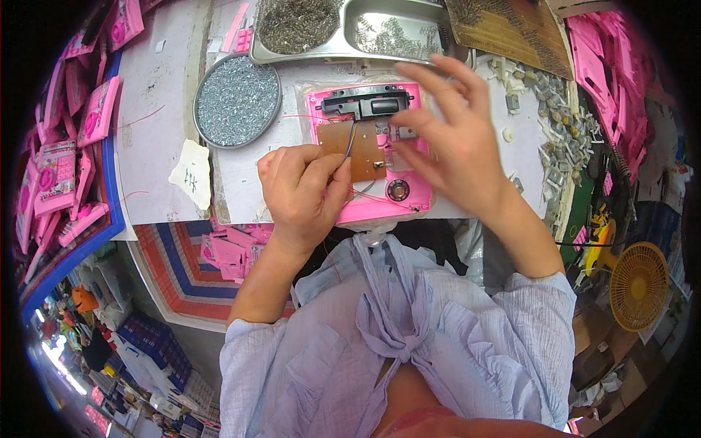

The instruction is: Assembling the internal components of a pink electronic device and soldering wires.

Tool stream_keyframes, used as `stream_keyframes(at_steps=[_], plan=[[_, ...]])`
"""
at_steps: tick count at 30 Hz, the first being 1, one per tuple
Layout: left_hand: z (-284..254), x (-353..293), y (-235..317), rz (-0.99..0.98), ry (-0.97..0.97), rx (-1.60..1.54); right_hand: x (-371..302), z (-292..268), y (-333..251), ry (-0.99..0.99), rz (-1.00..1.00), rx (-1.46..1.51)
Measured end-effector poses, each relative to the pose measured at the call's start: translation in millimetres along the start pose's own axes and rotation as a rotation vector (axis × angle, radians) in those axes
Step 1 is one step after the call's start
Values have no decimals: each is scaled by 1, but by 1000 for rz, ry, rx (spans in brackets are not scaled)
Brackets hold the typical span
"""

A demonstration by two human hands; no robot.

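The pink casing (365, 212) lies open at the table's near edge, looking part-built: circuit board (369, 146) and black module (383, 108) in, loose wires (353, 136) and closing left. Left hand (301, 188) pinches wires; right hand (460, 131) spreads, blurred, apparently free. Left, a round dish (236, 146) brims with metal bits; far, a steel tray (307, 58) holds springs.

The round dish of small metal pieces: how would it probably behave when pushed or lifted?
The dish is probably heavy for its size, being covered in metal pieces. Tilting might spill them, since they look loose. Pushed, it likely slides, because it lies flat.
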State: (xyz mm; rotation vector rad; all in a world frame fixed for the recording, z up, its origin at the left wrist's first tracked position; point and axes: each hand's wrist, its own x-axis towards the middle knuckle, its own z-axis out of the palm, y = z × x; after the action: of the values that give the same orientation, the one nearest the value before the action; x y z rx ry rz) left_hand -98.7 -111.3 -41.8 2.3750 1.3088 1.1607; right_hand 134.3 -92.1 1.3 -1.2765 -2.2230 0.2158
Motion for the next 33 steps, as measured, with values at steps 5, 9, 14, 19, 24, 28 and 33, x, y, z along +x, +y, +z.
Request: stream_keyframes(at_steps=[5, 9, 14, 19, 24, 28, 33], plan=[[-2, 1, -1, 13, -14, 6, 20, 44, -8, 95, -187, 26], [-13, 2, -1, -84, 11, -4, 20, 48, -1, 99, -190, 33], [-40, -1, 18, -30, 58, -219, 14, 38, 7, 119, -147, 160], [-7, 28, 30, -263, -188, -550, -5, 22, 11, 186, -46, 256], [18, 49, 14, -171, -329, -522, -16, 14, 18, 226, 13, 329], [18, 57, 15, -245, -355, -581, -17, 16, 22, 198, 93, 411], [23, 51, 18, -478, -322, -697, -20, 21, 21, 189, 187, 472]])
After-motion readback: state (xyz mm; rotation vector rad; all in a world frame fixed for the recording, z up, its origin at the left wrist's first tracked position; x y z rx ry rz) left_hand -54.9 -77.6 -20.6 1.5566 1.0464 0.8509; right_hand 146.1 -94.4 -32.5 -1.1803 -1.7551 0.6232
